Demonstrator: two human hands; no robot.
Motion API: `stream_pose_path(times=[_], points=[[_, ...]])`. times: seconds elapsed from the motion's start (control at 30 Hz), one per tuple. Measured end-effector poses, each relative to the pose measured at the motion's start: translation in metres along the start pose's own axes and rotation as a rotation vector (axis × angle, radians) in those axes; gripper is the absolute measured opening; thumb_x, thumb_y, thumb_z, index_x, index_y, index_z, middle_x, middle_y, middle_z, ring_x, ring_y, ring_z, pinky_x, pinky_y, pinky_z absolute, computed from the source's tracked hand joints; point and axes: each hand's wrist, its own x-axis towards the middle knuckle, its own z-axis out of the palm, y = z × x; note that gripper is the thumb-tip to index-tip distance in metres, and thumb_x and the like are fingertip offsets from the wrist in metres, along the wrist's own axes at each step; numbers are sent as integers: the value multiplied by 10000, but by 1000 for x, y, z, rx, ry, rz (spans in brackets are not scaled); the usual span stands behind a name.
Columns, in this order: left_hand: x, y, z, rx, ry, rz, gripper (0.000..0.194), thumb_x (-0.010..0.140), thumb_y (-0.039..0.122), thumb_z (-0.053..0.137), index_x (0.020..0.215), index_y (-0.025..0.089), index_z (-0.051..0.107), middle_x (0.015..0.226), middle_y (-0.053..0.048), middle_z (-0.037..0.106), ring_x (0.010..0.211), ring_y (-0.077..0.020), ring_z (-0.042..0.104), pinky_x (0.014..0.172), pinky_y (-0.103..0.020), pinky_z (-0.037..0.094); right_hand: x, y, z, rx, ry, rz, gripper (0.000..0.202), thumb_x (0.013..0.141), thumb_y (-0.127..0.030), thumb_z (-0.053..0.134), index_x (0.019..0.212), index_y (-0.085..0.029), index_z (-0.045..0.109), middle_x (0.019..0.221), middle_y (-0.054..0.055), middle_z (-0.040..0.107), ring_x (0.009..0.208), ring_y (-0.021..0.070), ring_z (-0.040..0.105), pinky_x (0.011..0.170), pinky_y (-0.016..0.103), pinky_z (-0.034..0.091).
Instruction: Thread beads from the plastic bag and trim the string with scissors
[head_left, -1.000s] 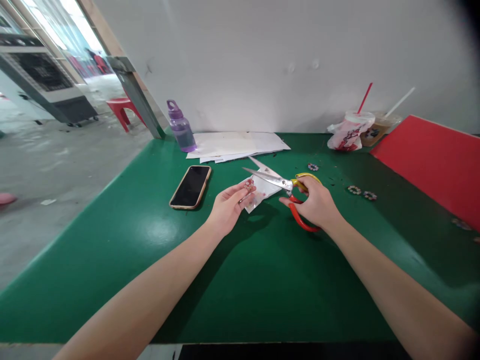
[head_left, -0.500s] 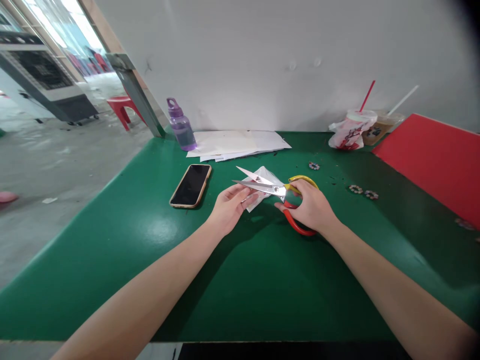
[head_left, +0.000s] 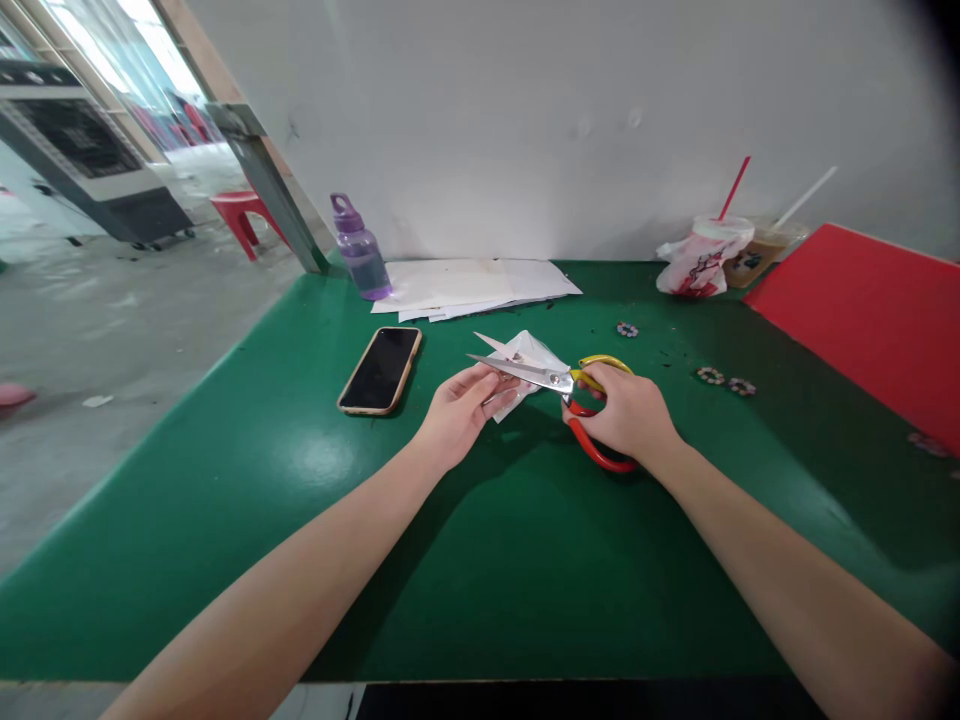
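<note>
Closely paired, the left fingers (head_left: 484, 392) pinch a small piece (head_left: 507, 377), partly hidden by the metal above it, so its shape cannot be told; the right fingers curl about the handles of the scissors (head_left: 555, 380), thumb at the red loop and the others at the yellow one, spread enough to leave the blades parted in a narrow V. The blades reach from the right hand (head_left: 628, 410) over the left hand's (head_left: 457, 418) fingertips; their long axis runs nearly along the counter's (head_left: 450, 600) near edge, tips toward its left edge and slightly toward its back; the small piece lies just under the blades, with the left hand the nearer. Both forearms slant in from the near corners; the left hand is palm inward, thumb uppermost, while the right is turned knuckles up, its wrist well in from the counter's right side.

Just beyond the blades, toward the back edge, is a pale, crumpled packet (head_left: 534, 349); whether it rests on the counter or is held cannot be told; to the left lies a phone (head_left: 381, 370); along the back edge are white sheets (head_left: 465, 284) beside a purple bottle (head_left: 362, 258); to the right, small beaded rings (head_left: 710, 376) lie short of a red board (head_left: 870, 320).
</note>
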Motion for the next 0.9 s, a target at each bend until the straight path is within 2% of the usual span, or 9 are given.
stream_pose_path(times=[0.13,0.27,0.47,0.6,0.7,0.8,0.9], points=[[-1,0,0,24,-8,6,182,761,175,653,939,162,687,924,-49,718,876,-163,677,873,-309,508,1,0,-4,-87,-32,7,282,592,-450,619,705,-206,533,631,-11,620,563,159,561,499,267,325],[0,-1,-1,35,13,-9,180,751,187,665,924,146,692,897,-61,723,861,-170,683,879,-322,510,2,1,-8,-158,-54,7,313,581,-500,601,654,-205,530,596,-10,608,509,144,523,474,256,268],[2,-4,-3,9,52,-14,199,720,182,694,916,147,694,882,-63,725,830,-179,692,889,-353,510,1,2,-9,-219,-47,21,320,598,-529,564,636,-211,545,537,-15,578,473,134,489,465,246,229],[2,-4,-3,14,66,-25,225,727,180,690,949,143,689,856,-62,725,818,-169,692,866,-329,524,0,2,-8,-302,4,28,367,630,-567,529,582,-203,545,474,2,528,454,143,481,460,257,210],[2,-3,-4,23,71,-30,241,732,185,688,970,142,683,854,-61,723,818,-162,690,834,-296,535,-1,3,-7,-310,72,72,363,658,-554,526,585,-199,549,477,10,537,465,160,503,457,266,239],[3,-3,-4,20,81,-33,249,731,189,692,976,148,681,845,-56,720,806,-155,690,805,-281,543,-1,6,-4,-221,160,82,326,671,-501,564,738,-185,608,640,38,639,575,194,578,499,281,341],[3,-3,-5,28,98,-27,253,723,203,700,970,154,680,839,-48,713,772,-145,688,771,-276,549,2,10,0,-58,202,85,283,671,-383,602,869,-180,603,764,45,656,679,197,604,580,294,428]])
